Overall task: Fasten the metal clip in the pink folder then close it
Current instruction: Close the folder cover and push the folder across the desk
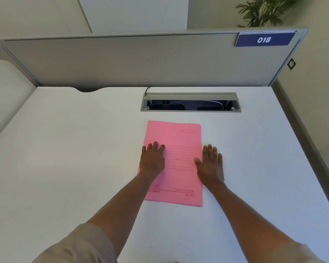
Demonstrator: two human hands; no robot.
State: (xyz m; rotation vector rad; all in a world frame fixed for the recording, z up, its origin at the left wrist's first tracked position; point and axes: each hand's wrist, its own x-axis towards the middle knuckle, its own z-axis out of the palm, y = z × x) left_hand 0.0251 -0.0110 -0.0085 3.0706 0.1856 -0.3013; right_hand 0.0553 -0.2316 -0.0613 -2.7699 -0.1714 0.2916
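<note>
Pink folder: closed, lying flat on the white desk, just on the near side of the cable tray.
Left hand: fingers spread, palm flat on the folder's left part.
Right hand: fingers spread, flat on the desk beside the folder's right edge, thumb touching the cover.

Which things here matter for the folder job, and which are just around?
Job: pink folder, closed; left hand flat on it; right hand at its right edge.
Around: desk, cable tray, partition, sign 018, plant.
</note>
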